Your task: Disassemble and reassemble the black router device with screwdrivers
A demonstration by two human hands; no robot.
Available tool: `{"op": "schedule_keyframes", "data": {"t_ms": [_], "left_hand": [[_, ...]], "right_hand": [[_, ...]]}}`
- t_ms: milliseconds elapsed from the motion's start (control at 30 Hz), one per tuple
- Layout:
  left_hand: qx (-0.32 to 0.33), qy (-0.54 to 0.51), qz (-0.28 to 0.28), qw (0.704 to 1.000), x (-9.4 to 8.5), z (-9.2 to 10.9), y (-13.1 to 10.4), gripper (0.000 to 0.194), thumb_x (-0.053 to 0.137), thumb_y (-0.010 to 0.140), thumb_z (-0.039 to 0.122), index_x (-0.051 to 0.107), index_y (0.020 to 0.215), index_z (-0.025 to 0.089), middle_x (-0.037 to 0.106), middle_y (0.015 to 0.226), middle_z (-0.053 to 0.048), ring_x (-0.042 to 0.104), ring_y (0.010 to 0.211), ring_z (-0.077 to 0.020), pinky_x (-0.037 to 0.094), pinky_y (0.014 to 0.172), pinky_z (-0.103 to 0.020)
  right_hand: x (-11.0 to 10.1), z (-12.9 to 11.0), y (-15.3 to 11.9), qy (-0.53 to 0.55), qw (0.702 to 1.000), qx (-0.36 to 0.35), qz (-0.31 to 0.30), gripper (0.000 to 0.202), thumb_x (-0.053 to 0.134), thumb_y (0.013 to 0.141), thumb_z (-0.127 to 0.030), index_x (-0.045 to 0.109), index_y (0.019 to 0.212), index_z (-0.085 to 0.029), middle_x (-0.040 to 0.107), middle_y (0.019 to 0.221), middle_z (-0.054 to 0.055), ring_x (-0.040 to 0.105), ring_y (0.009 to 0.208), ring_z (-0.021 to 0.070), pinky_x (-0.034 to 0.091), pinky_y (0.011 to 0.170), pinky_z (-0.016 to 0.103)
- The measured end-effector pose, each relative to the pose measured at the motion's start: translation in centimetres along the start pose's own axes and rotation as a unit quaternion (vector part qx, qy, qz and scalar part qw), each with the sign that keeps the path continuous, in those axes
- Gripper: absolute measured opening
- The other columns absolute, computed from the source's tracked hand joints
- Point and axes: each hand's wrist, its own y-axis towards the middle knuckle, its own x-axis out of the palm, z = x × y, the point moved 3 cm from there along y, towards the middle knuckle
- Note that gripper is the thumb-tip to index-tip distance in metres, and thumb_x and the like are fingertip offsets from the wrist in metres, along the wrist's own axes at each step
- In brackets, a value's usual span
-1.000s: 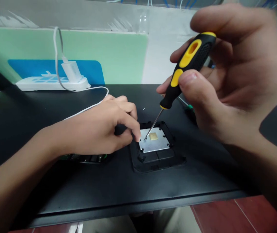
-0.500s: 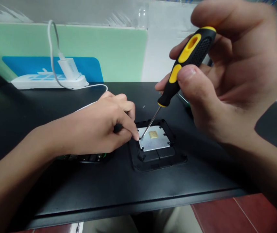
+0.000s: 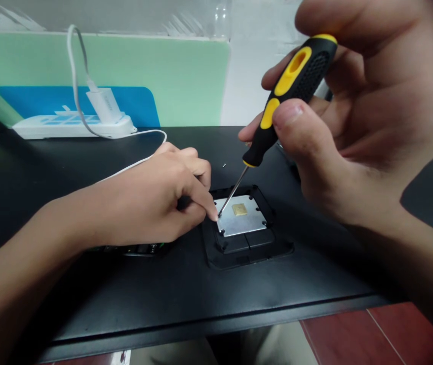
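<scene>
Black-and-yellow, the screwdriver (image 3: 286, 82) is sitting clamped in the right hand (image 3: 379, 101); its tip (image 3: 221, 213) is shifting to the left edge of the silver plate (image 3: 241, 224), bringing work beside the left hand (image 3: 172, 195), whose grip I cannot tell.

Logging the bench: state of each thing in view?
Screwdriver, in right hand, tip at left edge of metal plate
Metal plate, inside black frame
Black frame, flat on table
Screw-like piece, loose on table
Charger, seated in power strip, cable attached
Circuit board, mostly hidden by left hand

Light is subdued — lower left lies shadowed.
</scene>
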Motion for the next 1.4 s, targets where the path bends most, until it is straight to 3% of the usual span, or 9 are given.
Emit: {"op": "schedule_keyframes", "data": {"t_ms": [100, 233, 467, 700, 900, 1133, 1300, 1400], "left_hand": [[0.005, 0.019, -0.005, 1.000, -0.1, 0.2, 0.0, 0.037, 0.048, 0.092, 0.018, 0.080, 0.088, 0.035, 0.064, 0.080, 0.002, 0.054, 0.080, -0.0176, 0.031, 0.084, -0.040], [0.006, 0.022, -0.017, 1.000, 0.0, 0.3, 0.0, 0.036, 0.049, 0.091, 0.016, 0.079, 0.087, 0.034, 0.063, 0.079, 0.001, 0.051, 0.078, -0.0192, 0.030, 0.080, -0.041], [0.000, 0.009, -0.018, 1.000, 0.1, 0.2, -0.1, 0.035, 0.049, 0.091, 0.016, 0.079, 0.089, 0.033, 0.065, 0.079, 0.000, 0.052, 0.079, -0.0199, 0.032, 0.080, -0.042], [0.003, 0.006, -0.014, 1.000, 0.0, 0.3, -0.1, 0.034, 0.049, 0.091, 0.014, 0.079, 0.089, 0.031, 0.066, 0.079, 0.001, 0.053, 0.080, -0.0198, 0.031, 0.081, -0.039], [0.001, 0.008, -0.014, 1.000, 0.1, 0.2, -0.1, 0.034, 0.049, 0.092, 0.016, 0.078, 0.089, 0.032, 0.065, 0.078, 0.002, 0.053, 0.080, -0.0193, 0.031, 0.081, -0.040], [0.004, 0.007, -0.016, 1.000, 0.1, 0.2, -0.1, 0.035, 0.049, 0.089, 0.014, 0.079, 0.090, 0.033, 0.065, 0.077, 0.001, 0.053, 0.079, -0.0201, 0.033, 0.080, -0.042], [0.003, 0.009, -0.015, 1.000, 0.1, 0.3, -0.1, 0.034, 0.050, 0.090, 0.016, 0.079, 0.089, 0.032, 0.065, 0.077, 0.001, 0.052, 0.077, -0.0193, 0.033, 0.081, -0.042], [0.004, 0.009, -0.017, 1.000, 0.1, 0.3, -0.1, 0.035, 0.050, 0.090, 0.014, 0.079, 0.089, 0.032, 0.065, 0.076, 0.001, 0.052, 0.077, -0.0193, 0.034, 0.083, -0.041]], "right_hand": [[0.2, 0.0, 0.0, -0.003, 1.000, -0.008, -0.020, 0.027, 0.055, 0.095, -0.040, 0.058, 0.122, -0.039, 0.048, 0.127, -0.008, 0.063, 0.120, 0.0172, 0.067, 0.080, 0.024], [0.4, 0.1, -0.1, 0.020, 0.999, -0.015, 0.022, 0.035, 0.056, 0.092, -0.055, 0.057, 0.123, -0.039, 0.050, 0.119, -0.004, 0.062, 0.117, 0.0190, 0.068, 0.077, 0.027], [0.4, 0.7, 0.0, 0.044, 0.999, -0.011, 0.014, 0.028, 0.056, 0.093, -0.051, 0.061, 0.116, -0.035, 0.051, 0.123, -0.004, 0.064, 0.115, 0.0185, 0.067, 0.075, 0.025], [0.1, 0.8, -0.1, 0.034, 0.999, -0.018, -0.007, 0.037, 0.058, 0.096, -0.023, 0.054, 0.128, -0.040, 0.052, 0.131, -0.007, 0.064, 0.115, 0.0156, 0.067, 0.077, 0.022], [0.2, 1.0, -0.2, 0.040, 0.999, -0.021, -0.001, 0.032, 0.052, 0.097, -0.029, 0.054, 0.128, -0.038, 0.050, 0.129, -0.005, 0.063, 0.118, 0.0187, 0.067, 0.079, 0.027], [0.1, 1.0, 0.0, 0.028, 1.000, -0.013, 0.000, 0.041, 0.057, 0.095, -0.020, 0.053, 0.130, -0.041, 0.051, 0.128, -0.005, 0.063, 0.114, 0.0160, 0.067, 0.078, 0.024], [0.2, 0.9, -0.1, 0.032, 0.999, -0.009, -0.001, 0.037, 0.055, 0.095, -0.034, 0.052, 0.132, -0.042, 0.052, 0.128, -0.006, 0.064, 0.116, 0.0187, 0.067, 0.077, 0.025], [0.3, 0.9, -0.1, 0.030, 1.000, -0.004, 0.004, 0.039, 0.054, 0.096, -0.029, 0.051, 0.132, -0.042, 0.051, 0.127, -0.006, 0.062, 0.116, 0.0181, 0.067, 0.077, 0.025]]}}
